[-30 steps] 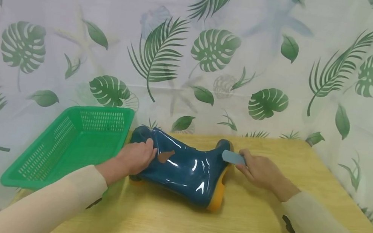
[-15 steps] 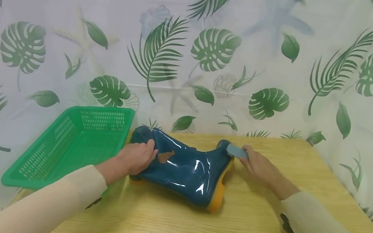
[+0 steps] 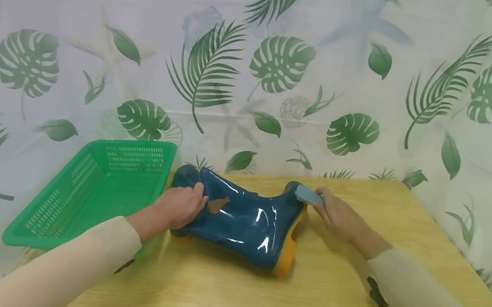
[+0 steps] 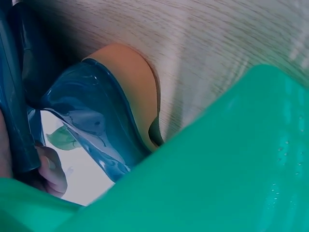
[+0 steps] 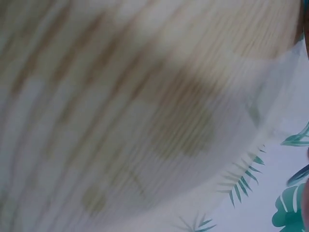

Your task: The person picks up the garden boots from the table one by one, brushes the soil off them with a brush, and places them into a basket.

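A glossy dark blue rain boot (image 3: 243,223) with a yellow-orange sole lies on its side in the head view, toe to the right. My left hand (image 3: 177,206) grips the rim of its shaft; in the left wrist view, fingers (image 4: 52,171) curl around that edge. A second blue boot (image 4: 89,104) with an orange sole lies beside it, largely hidden by my left hand in the head view. My right hand (image 3: 343,216) holds a small light blue brush (image 3: 310,196) against the first boot's toe. Its bristle side is mostly hidden.
A green perforated plastic basket (image 3: 34,241) stands left of the boots, close to my left forearm. Under everything is a light wooden table (image 3: 326,292). A leaf-patterned sheet (image 3: 292,143) hangs behind it. Blurred pale fabric fills most of the right wrist view.
My right hand has shifted the brush slightly, right and then back left, at the boot's toe. The left hand keeps its grip on the shaft, and the boot stays in place.
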### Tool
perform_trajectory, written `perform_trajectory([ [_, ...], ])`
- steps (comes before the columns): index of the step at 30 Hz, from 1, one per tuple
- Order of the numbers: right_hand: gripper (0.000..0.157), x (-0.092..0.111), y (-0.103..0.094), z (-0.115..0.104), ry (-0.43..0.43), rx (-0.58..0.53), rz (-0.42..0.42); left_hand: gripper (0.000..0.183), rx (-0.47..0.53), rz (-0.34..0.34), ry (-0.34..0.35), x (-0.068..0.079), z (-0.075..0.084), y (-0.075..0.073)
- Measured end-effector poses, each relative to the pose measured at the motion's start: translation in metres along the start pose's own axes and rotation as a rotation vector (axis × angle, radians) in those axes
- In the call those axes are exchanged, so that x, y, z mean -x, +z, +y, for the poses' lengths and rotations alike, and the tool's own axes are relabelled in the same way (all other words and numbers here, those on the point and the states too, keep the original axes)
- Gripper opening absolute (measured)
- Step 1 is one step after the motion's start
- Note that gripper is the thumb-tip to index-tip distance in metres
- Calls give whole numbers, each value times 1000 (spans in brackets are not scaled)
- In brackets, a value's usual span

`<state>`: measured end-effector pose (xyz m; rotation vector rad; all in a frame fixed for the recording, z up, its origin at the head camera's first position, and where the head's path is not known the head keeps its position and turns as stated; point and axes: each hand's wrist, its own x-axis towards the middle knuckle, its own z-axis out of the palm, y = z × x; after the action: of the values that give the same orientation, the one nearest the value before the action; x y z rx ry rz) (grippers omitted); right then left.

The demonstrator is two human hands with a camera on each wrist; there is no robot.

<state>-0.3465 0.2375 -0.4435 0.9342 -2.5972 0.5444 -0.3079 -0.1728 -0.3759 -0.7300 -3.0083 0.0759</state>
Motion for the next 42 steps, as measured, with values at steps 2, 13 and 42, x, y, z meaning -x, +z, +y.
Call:
perform_trajectory([
  [2,27,-3,1,0,-30,9,2,28,-8,1,2,0,-1,0],
  [13,29,-6,4,0,37,-1,-10,27,-6,18,45,-1,-1,0],
  [42,21,-14,-3,-16,96,130,-9,27,-22,77,-17,8,3,11],
])
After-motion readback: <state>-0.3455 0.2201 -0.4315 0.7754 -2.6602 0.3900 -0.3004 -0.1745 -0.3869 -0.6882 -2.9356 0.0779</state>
